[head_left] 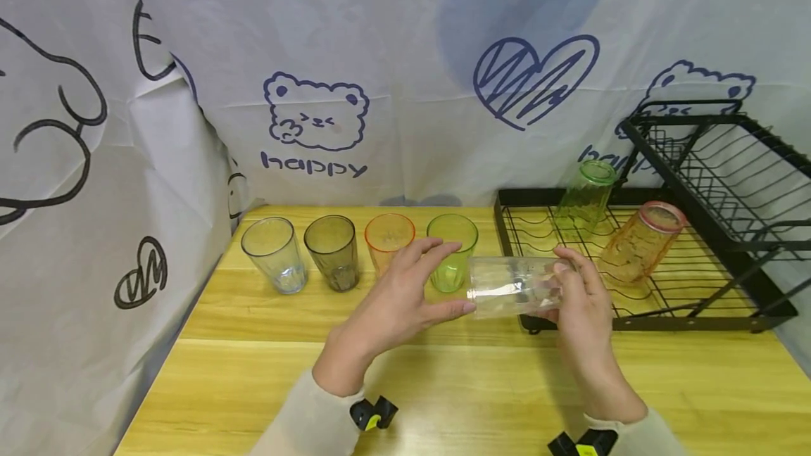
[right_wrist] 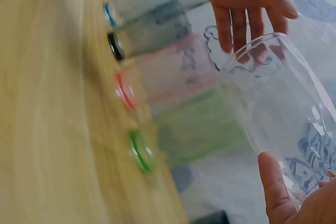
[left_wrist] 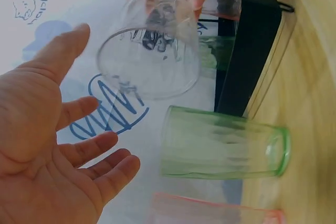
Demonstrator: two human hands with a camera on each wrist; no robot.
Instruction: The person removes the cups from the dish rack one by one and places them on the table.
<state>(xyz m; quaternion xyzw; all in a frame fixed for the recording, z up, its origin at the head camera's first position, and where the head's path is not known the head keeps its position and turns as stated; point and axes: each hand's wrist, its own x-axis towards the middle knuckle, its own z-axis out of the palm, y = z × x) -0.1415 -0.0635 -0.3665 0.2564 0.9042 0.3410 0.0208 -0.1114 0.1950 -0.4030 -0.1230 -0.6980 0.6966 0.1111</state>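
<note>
My right hand point(head_left: 584, 322) grips a clear drinking glass point(head_left: 507, 286) around its base end. The glass lies on its side in the air, its open rim point(left_wrist: 157, 97) pointing toward my left hand point(head_left: 389, 308). My left hand is held beside that rim with thumb and fingers spread, apart from the glass in the left wrist view. Behind my hands a green glass point(head_left: 451, 269) stands upright. Left of it are an orange-rimmed glass point(head_left: 383, 238) partly hidden by my left hand, a dark grey glass point(head_left: 331, 255) and a pale bluish glass point(head_left: 275, 255).
A black wire dish rack point(head_left: 633, 324) stands at the right, with a raised upper basket point(head_left: 750, 174). In its lower level a green glass point(head_left: 586, 195) and an orange-pink glass point(head_left: 641, 245) lean bottom-up. A printed white cloth point(head_left: 412, 76) hangs behind the wooden table point(head_left: 469, 400).
</note>
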